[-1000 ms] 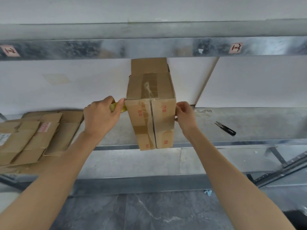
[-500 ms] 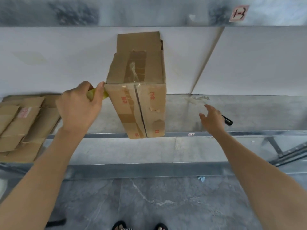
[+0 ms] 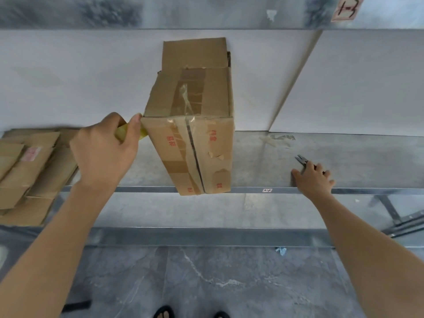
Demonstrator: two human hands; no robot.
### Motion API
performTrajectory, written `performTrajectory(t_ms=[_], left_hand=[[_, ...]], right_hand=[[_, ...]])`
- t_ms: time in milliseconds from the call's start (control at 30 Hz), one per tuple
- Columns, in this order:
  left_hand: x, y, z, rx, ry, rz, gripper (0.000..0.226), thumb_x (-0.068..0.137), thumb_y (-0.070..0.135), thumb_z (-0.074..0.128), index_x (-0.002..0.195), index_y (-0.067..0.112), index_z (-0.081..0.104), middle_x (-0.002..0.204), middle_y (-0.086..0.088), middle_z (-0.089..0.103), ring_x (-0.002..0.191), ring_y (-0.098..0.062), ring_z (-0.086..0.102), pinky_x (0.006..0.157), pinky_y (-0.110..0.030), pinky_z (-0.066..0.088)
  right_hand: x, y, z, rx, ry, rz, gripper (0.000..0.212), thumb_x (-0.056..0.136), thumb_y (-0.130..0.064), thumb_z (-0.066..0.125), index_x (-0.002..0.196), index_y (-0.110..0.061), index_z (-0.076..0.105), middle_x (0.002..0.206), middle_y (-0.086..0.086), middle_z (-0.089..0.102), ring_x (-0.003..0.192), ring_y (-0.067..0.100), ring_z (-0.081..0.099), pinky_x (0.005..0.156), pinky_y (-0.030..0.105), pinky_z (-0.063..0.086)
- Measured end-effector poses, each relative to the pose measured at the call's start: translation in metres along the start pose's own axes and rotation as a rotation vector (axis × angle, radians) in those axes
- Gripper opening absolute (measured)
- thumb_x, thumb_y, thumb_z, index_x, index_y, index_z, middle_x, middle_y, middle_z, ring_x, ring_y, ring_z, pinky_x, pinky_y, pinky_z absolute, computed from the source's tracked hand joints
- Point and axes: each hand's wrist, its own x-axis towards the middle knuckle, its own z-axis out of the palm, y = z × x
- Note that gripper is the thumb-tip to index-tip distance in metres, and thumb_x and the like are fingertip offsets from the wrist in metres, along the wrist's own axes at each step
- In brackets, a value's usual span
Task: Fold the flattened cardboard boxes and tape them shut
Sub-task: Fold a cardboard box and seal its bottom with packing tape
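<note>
A folded cardboard box stands on the metal shelf, its near end jutting past the front edge, with clear tape over the seam. My left hand grips a yellowish tape roll pressed against the box's upper left corner. My right hand lies on the small black scissors on the shelf to the right of the box, fingers spread over the handles; only the blades show.
A pile of flattened cardboard boxes lies at the left end of the shelf. A white wall panel stands behind. An upper shelf beam carries a label. My feet show on the grey marble floor below.
My right hand left the box's right side and moved right along the shelf onto the scissors. My left hand stays at the box's corner with the tape roll.
</note>
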Motion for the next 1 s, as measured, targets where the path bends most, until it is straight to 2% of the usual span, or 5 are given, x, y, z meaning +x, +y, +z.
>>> performTrajectory(t_ms=[167, 367, 733, 833, 1000], left_hand=[[0.000, -0.001, -0.001, -0.007, -0.001, 0.006, 0.060, 0.095, 0.051, 0.038, 0.064, 0.001, 0.052, 0.049, -0.006, 0.036, 0.044, -0.025, 0.036, 0.050, -0.027, 0.022], [-0.001, 0.003, -0.006, -0.006, -0.014, -0.011, 0.056, 0.094, 0.047, 0.041, 0.065, 0.001, 0.053, 0.050, -0.005, 0.035, 0.046, -0.023, 0.034, 0.051, -0.026, 0.019], [-0.001, 0.010, -0.012, -0.062, -0.120, -0.048, 0.049, 0.091, 0.051, 0.033, 0.067, 0.010, 0.045, 0.051, -0.004, 0.040, 0.051, -0.026, 0.037, 0.053, -0.029, 0.025], [0.002, 0.008, -0.016, -0.189, -0.234, -0.080, 0.033, 0.085, 0.037, 0.032, 0.069, 0.012, 0.046, 0.052, -0.002, 0.046, 0.057, -0.029, 0.044, 0.051, -0.032, 0.029], [0.014, -0.006, -0.027, -0.413, -0.581, -0.102, 0.027, 0.070, 0.036, 0.037, 0.082, 0.024, 0.057, 0.069, 0.004, 0.068, 0.076, -0.025, 0.061, 0.071, -0.043, 0.051]], right_hand=[[-0.008, -0.002, -0.003, -0.036, 0.124, -0.131, 0.028, 0.097, -0.010, 0.040, 0.120, -0.003, 0.054, 0.117, 0.021, 0.048, 0.109, 0.039, 0.043, 0.083, 0.045, 0.044], [-0.014, -0.013, -0.009, 0.046, 0.100, -0.131, 0.021, 0.090, 0.002, 0.042, 0.107, 0.007, 0.053, 0.110, 0.029, 0.051, 0.103, 0.041, 0.048, 0.078, 0.038, 0.037], [-0.055, -0.073, -0.036, 0.572, 0.108, -0.194, 0.015, 0.093, -0.001, 0.039, 0.082, -0.002, 0.049, 0.096, 0.021, 0.051, 0.080, 0.031, 0.049, 0.064, 0.031, 0.030], [-0.081, -0.098, -0.063, 0.819, 0.244, -0.200, 0.013, 0.094, -0.006, 0.039, 0.089, -0.007, 0.051, 0.090, 0.015, 0.057, 0.088, 0.037, 0.060, 0.068, 0.044, 0.048], [-0.151, -0.135, -0.121, 0.891, 0.524, -0.362, 0.024, 0.097, -0.005, 0.039, 0.116, -0.003, 0.053, 0.095, 0.003, 0.055, 0.083, 0.019, 0.048, 0.068, 0.022, 0.032]])
